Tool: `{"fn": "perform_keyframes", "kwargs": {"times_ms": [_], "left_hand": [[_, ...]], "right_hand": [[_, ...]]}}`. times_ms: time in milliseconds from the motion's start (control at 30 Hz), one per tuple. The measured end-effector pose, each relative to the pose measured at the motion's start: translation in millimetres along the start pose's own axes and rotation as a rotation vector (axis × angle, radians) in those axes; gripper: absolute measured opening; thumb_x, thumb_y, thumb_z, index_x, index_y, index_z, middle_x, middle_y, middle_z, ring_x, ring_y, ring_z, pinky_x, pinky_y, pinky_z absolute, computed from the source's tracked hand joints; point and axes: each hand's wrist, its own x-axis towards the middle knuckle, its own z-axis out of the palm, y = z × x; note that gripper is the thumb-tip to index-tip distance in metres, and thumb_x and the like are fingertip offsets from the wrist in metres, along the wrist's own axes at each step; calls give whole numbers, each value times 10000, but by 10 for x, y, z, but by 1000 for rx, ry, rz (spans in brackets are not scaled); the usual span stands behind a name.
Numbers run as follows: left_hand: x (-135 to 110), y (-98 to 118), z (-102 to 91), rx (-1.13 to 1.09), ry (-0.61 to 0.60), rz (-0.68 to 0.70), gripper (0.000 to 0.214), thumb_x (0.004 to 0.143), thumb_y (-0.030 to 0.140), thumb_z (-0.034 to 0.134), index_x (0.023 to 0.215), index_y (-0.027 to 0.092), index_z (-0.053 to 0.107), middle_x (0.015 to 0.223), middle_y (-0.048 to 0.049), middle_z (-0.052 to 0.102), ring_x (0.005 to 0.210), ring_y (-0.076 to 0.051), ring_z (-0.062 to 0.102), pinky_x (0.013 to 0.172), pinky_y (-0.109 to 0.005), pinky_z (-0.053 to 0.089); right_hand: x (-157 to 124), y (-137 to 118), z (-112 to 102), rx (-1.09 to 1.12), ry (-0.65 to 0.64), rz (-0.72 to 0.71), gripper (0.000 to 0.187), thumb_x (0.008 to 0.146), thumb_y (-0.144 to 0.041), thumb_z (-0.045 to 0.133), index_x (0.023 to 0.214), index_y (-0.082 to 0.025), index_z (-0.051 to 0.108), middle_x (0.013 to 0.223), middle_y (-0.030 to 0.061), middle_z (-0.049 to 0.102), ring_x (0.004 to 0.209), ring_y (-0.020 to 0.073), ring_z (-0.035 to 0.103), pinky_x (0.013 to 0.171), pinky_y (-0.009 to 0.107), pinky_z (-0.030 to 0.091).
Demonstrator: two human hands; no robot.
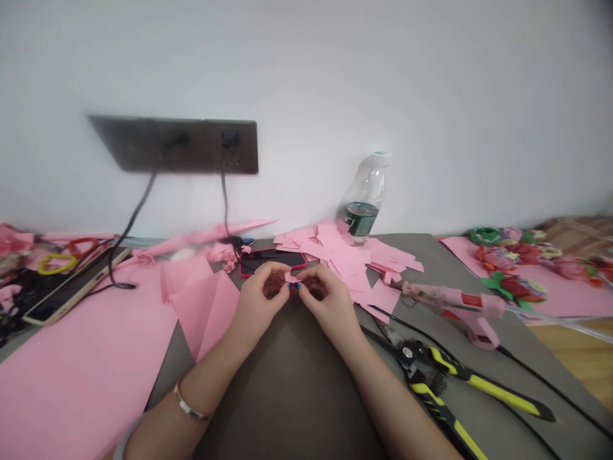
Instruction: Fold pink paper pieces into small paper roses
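A small piece of pink paper is pinched between my two hands, above the grey table. My left hand grips its left side with thumb and fingertips. From the right, my right hand pinches the other side in the same way. Both thumbs show blue nails, close together below the paper. Just behind the hands lies a phone in a red case. Loose cut pieces of pink paper are heaped behind and beside my right hand.
Pink sheets cover the left side, with another phone and scissors there. At right lie a pink glue gun, yellow-black pliers and paper flowers. A bottle stands by the wall; cables hang from a socket panel.
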Motion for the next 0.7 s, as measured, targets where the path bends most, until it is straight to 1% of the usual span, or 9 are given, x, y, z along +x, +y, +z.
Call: {"fn": "perform_keyframes", "kwargs": {"times_ms": [133,233,367,533,700], "left_hand": [[10,3,-9,-31,32,-31,326,758,173,636,1081,217,642,883,-13,670,837,-155,658,776,-269,547],[16,19,-15,-40,16,-40,239,756,178,647,992,196,682,912,-37,712,855,-169,672,799,-286,551],[17,33,-16,-66,-6,-41,190,758,179,655,944,188,688,910,-40,720,833,-167,669,790,-288,552],[11,28,-9,-55,-18,-20,176,767,166,647,940,194,663,908,-31,687,857,-164,651,786,-275,543],[10,16,-14,-13,7,31,162,775,176,640,935,197,654,955,-45,658,912,-179,634,815,-292,533]], "right_hand": [[2,-5,-8,-18,19,-13,33,798,-192,609,812,-211,631,816,30,595,711,156,607,622,273,537],[-2,-16,-5,16,29,-21,58,805,-197,600,855,-213,625,854,37,606,748,163,618,663,288,547],[-12,-22,7,99,56,14,192,804,-193,612,992,-219,582,909,43,647,826,174,653,738,312,563],[-8,-12,1,137,53,31,177,802,-189,614,973,-222,581,896,37,663,833,171,664,751,313,570],[-2,-15,-2,101,54,7,169,802,-184,611,967,-217,601,914,44,647,814,168,649,728,302,556]]}}
